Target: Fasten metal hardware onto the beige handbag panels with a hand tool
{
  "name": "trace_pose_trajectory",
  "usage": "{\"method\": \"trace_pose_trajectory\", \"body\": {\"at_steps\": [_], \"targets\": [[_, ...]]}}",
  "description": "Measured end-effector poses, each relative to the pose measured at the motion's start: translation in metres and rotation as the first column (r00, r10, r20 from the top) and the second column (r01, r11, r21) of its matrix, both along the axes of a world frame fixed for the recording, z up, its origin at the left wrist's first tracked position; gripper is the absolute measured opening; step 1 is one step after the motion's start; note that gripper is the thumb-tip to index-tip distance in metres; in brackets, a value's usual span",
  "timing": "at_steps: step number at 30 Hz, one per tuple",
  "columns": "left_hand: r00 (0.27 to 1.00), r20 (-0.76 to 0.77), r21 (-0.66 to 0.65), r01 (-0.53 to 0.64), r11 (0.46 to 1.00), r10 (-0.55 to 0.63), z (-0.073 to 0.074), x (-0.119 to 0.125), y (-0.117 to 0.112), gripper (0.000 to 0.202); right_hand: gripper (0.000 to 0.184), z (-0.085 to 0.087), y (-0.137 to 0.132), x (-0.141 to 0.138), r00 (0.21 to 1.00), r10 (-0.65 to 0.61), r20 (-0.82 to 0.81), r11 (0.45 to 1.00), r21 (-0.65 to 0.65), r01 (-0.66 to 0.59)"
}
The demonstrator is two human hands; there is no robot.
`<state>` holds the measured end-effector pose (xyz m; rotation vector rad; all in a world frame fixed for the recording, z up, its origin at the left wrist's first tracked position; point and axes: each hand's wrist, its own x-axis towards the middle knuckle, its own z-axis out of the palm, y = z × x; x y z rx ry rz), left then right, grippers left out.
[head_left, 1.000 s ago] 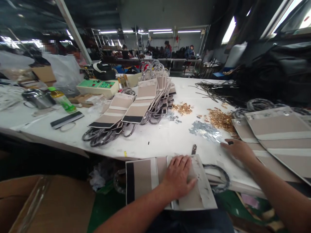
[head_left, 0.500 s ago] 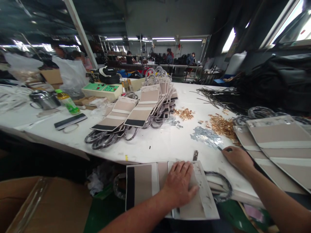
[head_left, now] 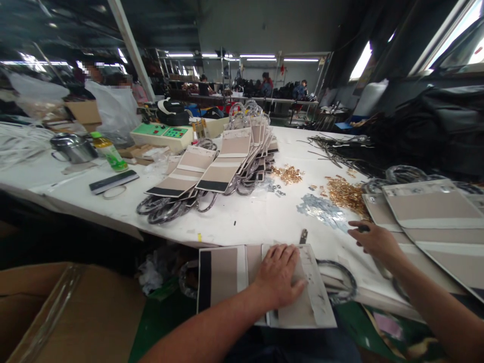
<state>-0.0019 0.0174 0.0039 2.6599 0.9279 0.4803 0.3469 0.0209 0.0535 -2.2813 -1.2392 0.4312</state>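
At the near edge of the table [head_left: 249,217], a flat bag [head_left: 223,277] is lying half over the rim. It is showing beige panels, a black stripe at its left end, white bands, and a clear ring handle [head_left: 342,282] sticking out on the right. The left hand [head_left: 280,277] is resting open, palm down, on it. The right hand [head_left: 372,239] is hovering just beyond, fingers loosely curled beside the silver bits [head_left: 321,209]; whether it is pinching anything cannot be told. Farther back, gold bits [head_left: 344,194] and a fanned row of bags [head_left: 212,174] are lying.
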Motion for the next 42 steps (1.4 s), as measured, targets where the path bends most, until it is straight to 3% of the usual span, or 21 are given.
{"method": "trace_pose_trajectory", "body": {"at_steps": [4,8,13,19,30,33,37,42], "targets": [[1.0,-0.001,0.004,-0.005,1.0,0.005,0.001,0.001,-0.001,0.076,0.05,0.017,-0.013,-0.025,0.981,0.129,-0.146,0.99,-0.045,-0.137],[1.0,0.004,-0.016,-0.003,1.0,0.003,0.001,0.001,0.0,0.077,0.046,0.037,-0.022,-0.076,0.896,0.331,-0.296,0.919,-0.112,-0.377],[0.999,0.031,-0.025,-0.009,1.0,0.009,0.0,0.001,0.0,0.078,0.04,0.032,-0.011,-0.122,0.846,0.386,-0.367,0.872,-0.154,-0.465],[0.998,0.054,-0.035,-0.033,0.999,0.035,0.001,0.003,0.0,0.081,0.035,0.013,0.001,-0.124,0.846,0.47,-0.25,0.836,-0.183,-0.518],[0.993,0.112,-0.029,-0.024,0.999,0.027,0.005,0.0,0.0,0.069,0.024,0.005,0.006,-0.125,0.844,0.524,-0.119,0.829,-0.157,-0.537],[0.989,0.141,-0.056,-0.035,0.998,0.043,0.01,0.005,0.007,0.058,0.023,0.003,0.007,-0.125,0.848,0.52,-0.102,0.832,-0.163,-0.53],[0.992,0.099,-0.069,-0.066,0.995,0.072,0.015,0.014,0.023,0.028,0.026,-0.002,0.006,-0.125,0.84,0.527,-0.131,0.829,-0.138,-0.541],[0.984,0.113,-0.043,-0.133,0.99,0.137,0.009,0.023,0.032,0.02,0.027,-0.004,0.002,-0.126,0.861,0.5,-0.092,0.852,-0.128,-0.508]]}}
